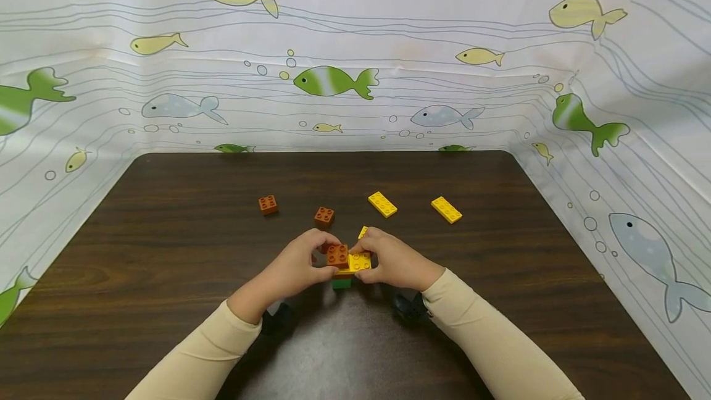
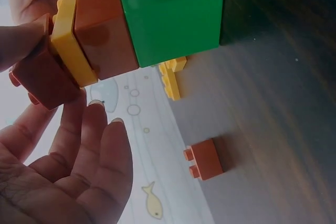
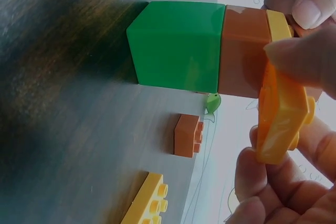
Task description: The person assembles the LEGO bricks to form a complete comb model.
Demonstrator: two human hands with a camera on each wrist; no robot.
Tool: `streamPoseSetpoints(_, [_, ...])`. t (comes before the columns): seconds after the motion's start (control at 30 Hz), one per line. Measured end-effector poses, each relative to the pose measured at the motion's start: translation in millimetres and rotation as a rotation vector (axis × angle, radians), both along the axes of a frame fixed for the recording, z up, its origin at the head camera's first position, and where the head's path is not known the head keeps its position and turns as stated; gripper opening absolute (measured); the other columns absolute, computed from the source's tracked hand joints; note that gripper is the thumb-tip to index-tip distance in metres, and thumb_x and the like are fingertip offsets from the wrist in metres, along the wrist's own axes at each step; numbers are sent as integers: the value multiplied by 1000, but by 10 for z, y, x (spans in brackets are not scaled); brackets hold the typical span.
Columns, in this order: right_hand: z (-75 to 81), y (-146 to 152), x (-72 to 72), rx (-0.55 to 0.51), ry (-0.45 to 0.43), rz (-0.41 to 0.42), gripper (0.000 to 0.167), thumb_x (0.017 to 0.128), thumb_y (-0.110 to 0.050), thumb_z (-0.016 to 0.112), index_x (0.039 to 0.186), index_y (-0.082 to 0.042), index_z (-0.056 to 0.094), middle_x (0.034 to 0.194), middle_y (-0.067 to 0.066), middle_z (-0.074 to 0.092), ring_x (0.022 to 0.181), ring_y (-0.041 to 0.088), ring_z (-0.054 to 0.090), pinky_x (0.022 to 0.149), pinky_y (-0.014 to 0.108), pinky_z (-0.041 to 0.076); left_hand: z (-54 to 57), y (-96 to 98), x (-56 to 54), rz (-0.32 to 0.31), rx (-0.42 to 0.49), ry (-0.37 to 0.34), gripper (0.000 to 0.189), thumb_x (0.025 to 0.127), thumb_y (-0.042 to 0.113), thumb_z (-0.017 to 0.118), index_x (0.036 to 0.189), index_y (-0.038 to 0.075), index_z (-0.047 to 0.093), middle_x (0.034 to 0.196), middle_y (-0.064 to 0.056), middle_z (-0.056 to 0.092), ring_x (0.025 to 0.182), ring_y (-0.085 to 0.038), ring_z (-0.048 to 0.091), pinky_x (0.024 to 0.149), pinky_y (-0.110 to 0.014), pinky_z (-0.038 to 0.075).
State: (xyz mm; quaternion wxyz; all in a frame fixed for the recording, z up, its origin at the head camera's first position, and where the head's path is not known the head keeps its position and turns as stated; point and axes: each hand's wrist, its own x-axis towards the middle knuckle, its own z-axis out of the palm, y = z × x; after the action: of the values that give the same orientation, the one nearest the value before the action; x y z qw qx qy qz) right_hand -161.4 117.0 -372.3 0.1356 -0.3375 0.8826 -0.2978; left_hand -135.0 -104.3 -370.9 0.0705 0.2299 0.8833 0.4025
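Stacked plastic toy bricks (image 1: 342, 264) stood upright near the middle of a dark brown wood-grain table (image 1: 166, 252), whose far corners were rounded and whose near part caught a pale sheen. From where I stood, a white sheet (image 1: 355, 23) printed with green, yellow and blue fish, bubbles and wavy lines enclosed the far edge and both sides. On the table beyond the stack lay two small orange-brown studded bricks (image 1: 268, 204) and two thin yellow studded plates (image 1: 382, 204), well apart; another bit of yellow plastic (image 1: 363, 232) showed partly behind the right hand (image 1: 394, 258). Whether the studs carried lettering was too small for me to tell. At the bottom of the stack was a smooth, boxy green block (image 2: 173, 19), with a glossy orange-brown brick (image 2: 105, 30) above it, then a flat yellow plate (image 1: 361, 261) jutting out to the right, and a square orange-brown brick with four round studs (image 1: 337, 256) uppermost. The left hand (image 1: 302, 261) pinched that uppermost brick between thumb and fingers, its remaining fingers reaching out loosely below. The right hand's thumb and fingers pinched the jutting end of the flat yellow plate. Long cream sleeves (image 1: 489, 332) covered both forearms.
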Motion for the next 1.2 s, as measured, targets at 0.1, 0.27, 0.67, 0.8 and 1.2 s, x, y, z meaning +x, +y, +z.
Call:
streamPoseSetpoints(0.1, [3, 0, 1, -4, 0, 0, 34, 82, -14, 75, 114, -5, 67, 97, -1, 50, 84, 14, 49, 72, 24, 47, -1, 10, -1, 0, -16, 4, 34, 83, 7, 74, 114, 5, 62, 101, -3, 56, 91, -19, 51, 74, -32, 48])
streamPoseSetpoints(0.27, [5, -7, 4, -5, 3, 1, 33, 83, -14, 75, 114, -5, 68, 97, -1, 50, 84, 14, 49, 73, 24, 47, -4, 20, -6, 0, -27, 2, 32, 83, 8, 75, 112, 5, 63, 100, -2, 55, 91, -18, 51, 75, -32, 47])
streamPoseSetpoints(0.67, [-19, -1, 19, -4, -21, -37, 36, 84, -16, 75, 118, -6, 66, 107, 1, 56, 92, 18, 52, 79, 29, 49, -15, 2, -14, -4, -20, 2, 32, 82, 9, 76, 111, 5, 63, 100, -2, 55, 91, -18, 52, 79, -37, 49])
streamPoseSetpoints(0.8, [-40, 14, 42, -43, -26, -52, 39, 85, -16, 74, 121, -6, 64, 112, 3, 57, 94, 17, 52, 81, 33, 51, 1, 2, -21, -16, -42, 18, 30, 82, 9, 76, 109, 5, 63, 101, -2, 56, 92, -20, 53, 82, -38, 49])
streamPoseSetpoints(1.2, [-50, -16, 111, -221, 47, -15, 42, 87, -21, 73, 125, -9, 60, 106, 0, 58, 94, 14, 54, 85, 34, 51, 34, 9, -15, -7, -78, 19, 29, 82, 10, 77, 108, 6, 64, 100, -2, 56, 91, -20, 53, 79, -35, 47])
